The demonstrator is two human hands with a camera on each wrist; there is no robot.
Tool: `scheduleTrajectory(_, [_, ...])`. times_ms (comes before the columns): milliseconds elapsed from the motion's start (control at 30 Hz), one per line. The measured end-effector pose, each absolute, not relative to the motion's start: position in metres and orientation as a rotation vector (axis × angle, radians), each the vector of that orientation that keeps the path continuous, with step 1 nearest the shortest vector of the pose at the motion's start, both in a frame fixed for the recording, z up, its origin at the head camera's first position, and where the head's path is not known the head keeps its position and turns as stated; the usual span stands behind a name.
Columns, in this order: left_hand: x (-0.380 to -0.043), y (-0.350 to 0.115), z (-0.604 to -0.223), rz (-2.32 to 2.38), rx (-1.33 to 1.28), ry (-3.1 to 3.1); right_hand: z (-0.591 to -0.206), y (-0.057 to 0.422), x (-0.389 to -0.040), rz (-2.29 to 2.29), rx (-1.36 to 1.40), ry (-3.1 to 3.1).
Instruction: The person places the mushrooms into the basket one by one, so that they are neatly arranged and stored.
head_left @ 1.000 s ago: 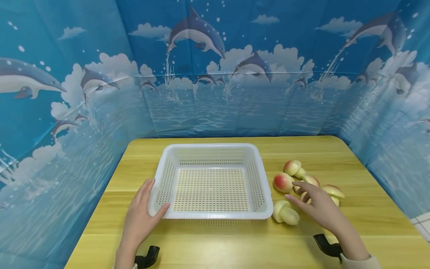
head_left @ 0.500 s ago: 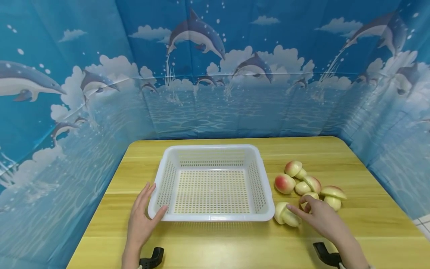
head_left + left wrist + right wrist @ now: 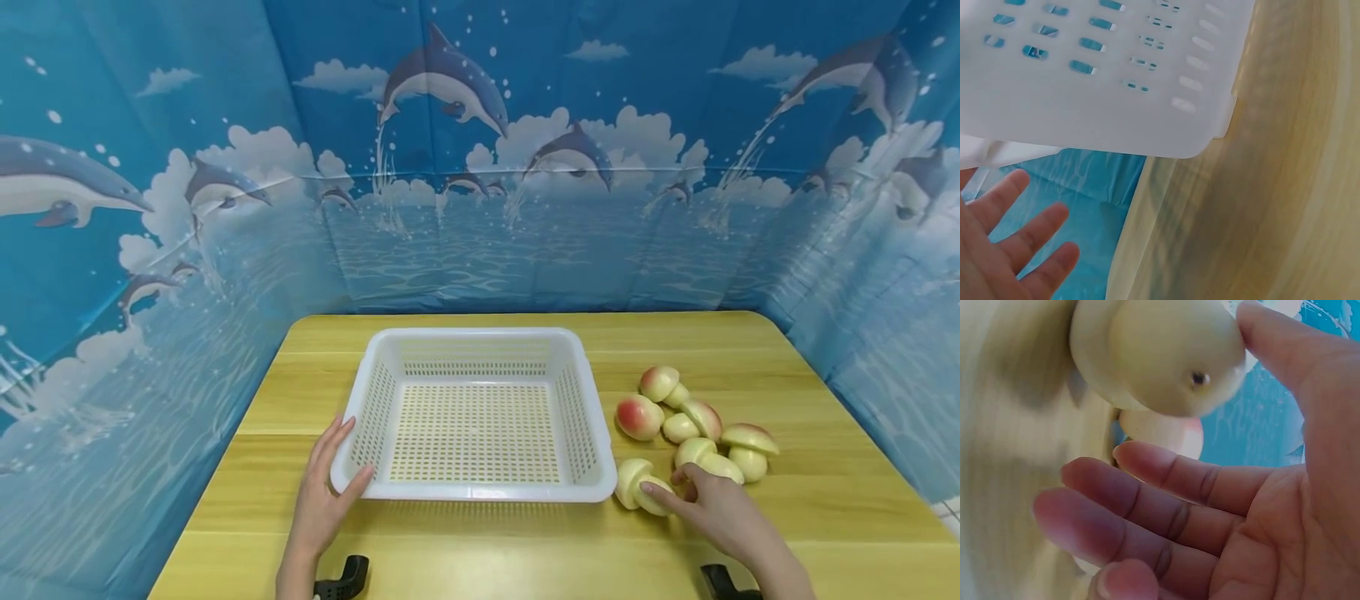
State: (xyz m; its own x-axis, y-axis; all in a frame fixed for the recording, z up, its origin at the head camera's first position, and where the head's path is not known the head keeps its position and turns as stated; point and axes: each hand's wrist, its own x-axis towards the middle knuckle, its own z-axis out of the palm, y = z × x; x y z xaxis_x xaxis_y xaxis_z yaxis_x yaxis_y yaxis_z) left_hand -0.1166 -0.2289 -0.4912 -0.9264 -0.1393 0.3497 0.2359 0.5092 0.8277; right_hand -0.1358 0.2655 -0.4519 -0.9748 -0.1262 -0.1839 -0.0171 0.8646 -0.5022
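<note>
A white perforated basket (image 3: pixel 480 493) is set on the wood-grained counter (image 3: pixel 487 550), and its left front corner is flanked by the left hand (image 3: pixel 321 500). The thumb of that hand is laid at the front rim and its fingers are extended along the outer left side; in the left wrist view they are seen spread and not wrapped round the wall. At the other side, the right hand (image 3: pixel 716 504) is held low at a pale mushroom (image 3: pixel 633 482), which is placed just beside the basket's right front corner. The mushroom's stem is met by the thumb tip, while the other fingers are kept apart from it and slightly bent, so nothing is grasped. Behind and to the right, more pieces are grouped: a red-capped round piece (image 3: pixel 639 417), a back mushroom (image 3: pixel 660 383), a middle mushroom (image 3: pixel 701 418), a right-hand mushroom (image 3: pixel 748 437) and a pale front mushroom (image 3: pixel 693 451), by which the right fingers are neighboured. The counter is backed by a blue curtain (image 3: pixel 480 242) printed with dolphins.
</note>
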Motion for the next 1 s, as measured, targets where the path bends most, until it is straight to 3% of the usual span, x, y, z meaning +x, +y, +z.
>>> scheduleTrajectory(1000, [-0.118,-0.227,-0.500,-1.671,-0.109,-2.322,-0.474,0.255,-0.135,-0.819,-0.127,2.927])
